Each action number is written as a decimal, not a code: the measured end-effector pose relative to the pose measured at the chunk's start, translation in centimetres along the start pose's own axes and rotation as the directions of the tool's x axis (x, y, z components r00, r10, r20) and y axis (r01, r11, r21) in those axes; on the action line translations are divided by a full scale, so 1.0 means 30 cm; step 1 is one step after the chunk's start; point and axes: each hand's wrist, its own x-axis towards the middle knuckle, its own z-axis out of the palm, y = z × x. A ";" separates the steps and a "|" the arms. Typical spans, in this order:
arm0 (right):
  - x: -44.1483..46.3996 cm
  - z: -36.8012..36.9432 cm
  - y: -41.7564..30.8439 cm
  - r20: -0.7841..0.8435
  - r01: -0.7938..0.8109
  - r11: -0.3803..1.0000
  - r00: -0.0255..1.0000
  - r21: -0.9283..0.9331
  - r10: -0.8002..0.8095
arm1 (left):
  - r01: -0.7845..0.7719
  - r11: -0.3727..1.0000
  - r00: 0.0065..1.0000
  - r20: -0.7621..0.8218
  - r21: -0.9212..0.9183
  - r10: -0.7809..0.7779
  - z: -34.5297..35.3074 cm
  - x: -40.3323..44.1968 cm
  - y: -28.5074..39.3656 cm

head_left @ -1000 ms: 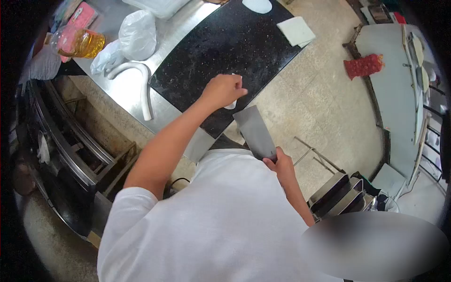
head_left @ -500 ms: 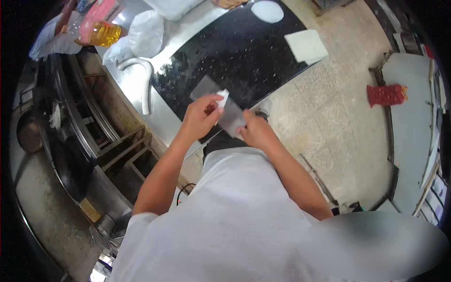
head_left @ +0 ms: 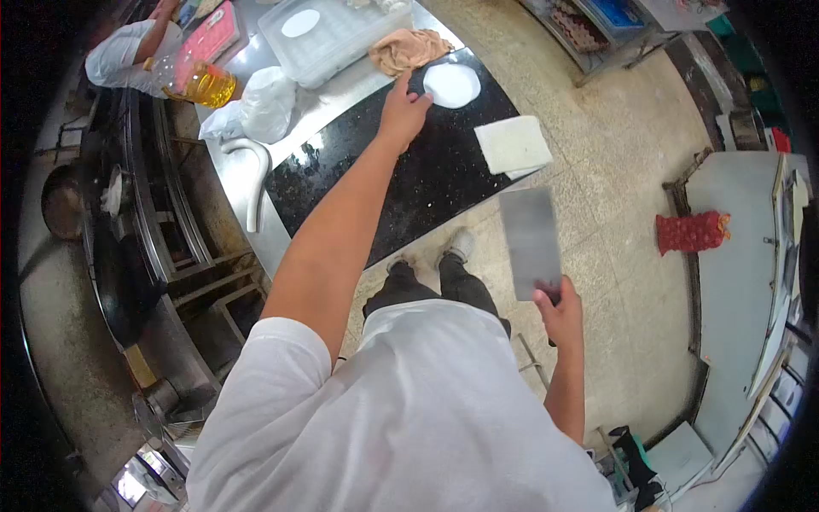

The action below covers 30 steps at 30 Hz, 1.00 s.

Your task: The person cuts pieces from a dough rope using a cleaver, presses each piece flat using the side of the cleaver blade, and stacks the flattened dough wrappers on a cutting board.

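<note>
My left hand reaches over the black board, its index finger stretched towards a crumpled brown cloth and its thumb apart, beside a round white dish. Nothing shows between its fingers. Off the board's near right side, my right hand grips a broad-bladed cleaver, blade pointing away from me over the floor. Folded white cloth or sheets lie at the board's right edge. A long, curved white roll rests on the metal table left of the board.
A clear plastic box, a white plastic bag and a bottle of yellow liquid stand on the table. Another person is at the far left. A red net bag is at the right, with a stove at the left.
My left hand has moved from near me to the board's far side; the small white piece it held is out of sight. My right hand has carried the cleaver off the board to the right.
</note>
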 end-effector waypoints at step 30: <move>-0.122 1.214 -0.776 0.424 0.614 0.607 0.789 -0.505 -0.445 | -0.173 0.770 0.902 -0.217 0.614 0.375 -1.279 -0.635 -0.530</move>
